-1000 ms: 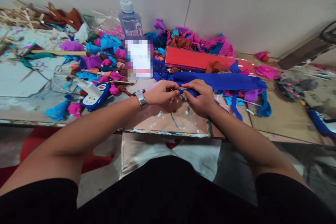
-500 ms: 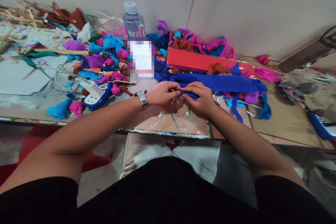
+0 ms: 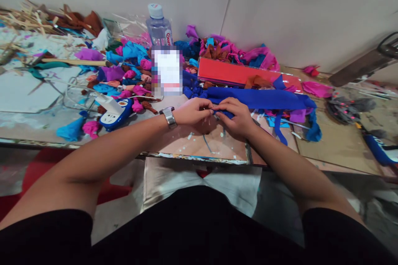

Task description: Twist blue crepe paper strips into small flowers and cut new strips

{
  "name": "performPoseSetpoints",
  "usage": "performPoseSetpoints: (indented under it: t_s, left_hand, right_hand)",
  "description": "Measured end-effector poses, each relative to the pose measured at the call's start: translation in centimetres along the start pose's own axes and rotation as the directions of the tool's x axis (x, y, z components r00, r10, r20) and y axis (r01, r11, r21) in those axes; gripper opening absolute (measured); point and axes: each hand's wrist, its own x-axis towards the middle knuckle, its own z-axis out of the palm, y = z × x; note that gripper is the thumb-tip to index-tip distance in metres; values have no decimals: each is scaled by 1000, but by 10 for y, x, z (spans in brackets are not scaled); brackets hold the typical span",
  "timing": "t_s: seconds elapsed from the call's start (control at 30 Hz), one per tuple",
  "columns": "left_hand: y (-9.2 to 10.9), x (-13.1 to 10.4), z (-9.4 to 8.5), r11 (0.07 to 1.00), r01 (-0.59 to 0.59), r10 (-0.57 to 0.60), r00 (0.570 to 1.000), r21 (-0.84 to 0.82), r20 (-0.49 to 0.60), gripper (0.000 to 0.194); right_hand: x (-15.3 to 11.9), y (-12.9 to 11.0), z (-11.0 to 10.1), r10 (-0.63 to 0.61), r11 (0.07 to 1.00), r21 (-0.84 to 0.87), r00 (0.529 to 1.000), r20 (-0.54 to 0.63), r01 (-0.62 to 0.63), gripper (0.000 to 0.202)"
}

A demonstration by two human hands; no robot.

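Observation:
Close together over the front of the table, both my hands work on a small blue crepe paper piece (image 3: 226, 114). My right hand (image 3: 236, 118) is closed round it, thumb and fingers pressing it from both sides. My left hand (image 3: 195, 111), with a metal watch (image 3: 168, 117) at its wrist, pinches at the left end of the piece; the fingertips of both hands meet there and hide that end. Just behind the hands lies a long dark blue crepe paper strip (image 3: 255, 97). Several twisted paper flowers in blue (image 3: 193, 92), pink and purple lie left of it.
A phone with a blurred screen (image 3: 168, 70) leans against a clear bottle (image 3: 160, 29). A red paper pack (image 3: 245, 72) lies behind the strip. Left are a blue power socket (image 3: 115, 120) with a cable, green-handled scissors (image 3: 46, 66) and wooden sticks (image 3: 26, 20). The table edge (image 3: 199, 158) is near me.
Both hands stay in nearly the same place, with the fingertips shifting slightly on the blue crepe paper piece. The view has tilted a little; nothing else moved.

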Motion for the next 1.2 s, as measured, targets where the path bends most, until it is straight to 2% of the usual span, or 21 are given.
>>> performPoseSetpoints:
  t_s: [0.27,0.47,0.57,0.9,1.07,1.2]
  left_hand:
    - [5,3,1,994,-21,20,1000,-107,-8,36]
    - [5,4,1,968,1,-30,993,-250,-110,36]
    - [4,4,2,972,-5,-29,989,-234,-144,32]
    - [5,1,2,995,-59,49,992,-85,-118,34]
    - [7,0,0,995,-92,94,992,25,-80,33]
    - [8,0,0,996,-77,75,996,-46,-44,36]
  right_hand:
    - [2,-9,-3,81,996,-19,988,-132,-84,12]
    - [3,-12,-4,116,993,21,978,-174,-114,13]
    - [4,-13,-3,107,994,31,979,-172,-103,16]
    - [1,-8,1,72,997,29,987,-146,-68,13]
    - [-1,-7,0,78,997,35,995,-60,-76,29]
    - [0,-7,-1,46,999,12,998,-52,-46,22]
